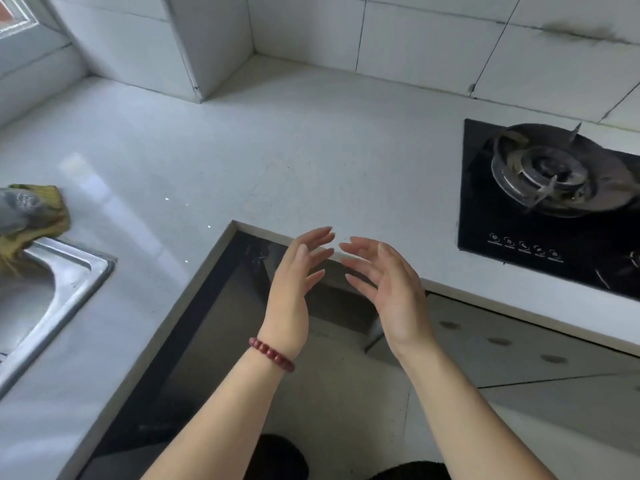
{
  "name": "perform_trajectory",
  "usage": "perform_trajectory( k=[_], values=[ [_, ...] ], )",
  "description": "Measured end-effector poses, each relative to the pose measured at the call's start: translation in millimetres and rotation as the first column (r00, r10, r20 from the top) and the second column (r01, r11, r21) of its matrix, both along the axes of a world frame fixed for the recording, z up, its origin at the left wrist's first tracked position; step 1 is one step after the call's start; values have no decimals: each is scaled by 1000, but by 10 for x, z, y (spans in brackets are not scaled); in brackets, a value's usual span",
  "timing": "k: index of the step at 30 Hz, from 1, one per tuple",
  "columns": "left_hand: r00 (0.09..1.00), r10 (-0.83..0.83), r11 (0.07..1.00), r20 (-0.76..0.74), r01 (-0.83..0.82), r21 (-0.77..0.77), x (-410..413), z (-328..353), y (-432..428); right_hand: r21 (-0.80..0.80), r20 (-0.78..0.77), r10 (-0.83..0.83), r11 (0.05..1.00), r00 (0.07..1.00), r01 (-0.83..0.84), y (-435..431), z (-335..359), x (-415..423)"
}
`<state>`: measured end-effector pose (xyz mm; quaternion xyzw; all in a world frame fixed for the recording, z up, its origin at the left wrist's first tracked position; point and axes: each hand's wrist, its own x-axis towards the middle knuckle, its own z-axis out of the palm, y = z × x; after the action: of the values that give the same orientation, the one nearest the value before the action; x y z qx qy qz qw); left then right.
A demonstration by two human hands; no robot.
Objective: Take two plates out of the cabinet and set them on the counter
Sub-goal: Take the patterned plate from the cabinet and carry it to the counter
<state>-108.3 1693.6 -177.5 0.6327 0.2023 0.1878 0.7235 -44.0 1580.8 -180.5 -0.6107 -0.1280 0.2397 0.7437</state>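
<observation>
White counter fills most of the frame and bends in an L around a corner, backed by pale wall tiles. One tile at the upper right carries a dark smear. A strip of window frame shows at the upper left.

At the left edge a steel sink is set into the counter, and a yellow and grey cloth is bunched on its far rim. At the right a black glass stove sits in the counter, with a gas burner and a row of small symbols along its near edge.

Below the counter's inner edge, left of centre, runs the dark glossy front of a cabinet. Whether a door is open cannot be told from this angle. Pale floor with dark spots lies at the lower right.

In the middle of the frame the left hand and the right hand are raised over the inner corner of the counter, palms facing each other, near but apart. The fingers of both are spread, lightly bent, and hold nothing. A bracelet of dark red beads circles the left wrist.

Where the plates are cannot be told here.
</observation>
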Motion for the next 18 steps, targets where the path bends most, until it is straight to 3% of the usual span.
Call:
perform_trajectory(
  k=[18],
  values=[
    [987,-98,995,129,95,30,604,-3087,10,65,114,-102,993,988,95,39,-3166,544]
  ],
)
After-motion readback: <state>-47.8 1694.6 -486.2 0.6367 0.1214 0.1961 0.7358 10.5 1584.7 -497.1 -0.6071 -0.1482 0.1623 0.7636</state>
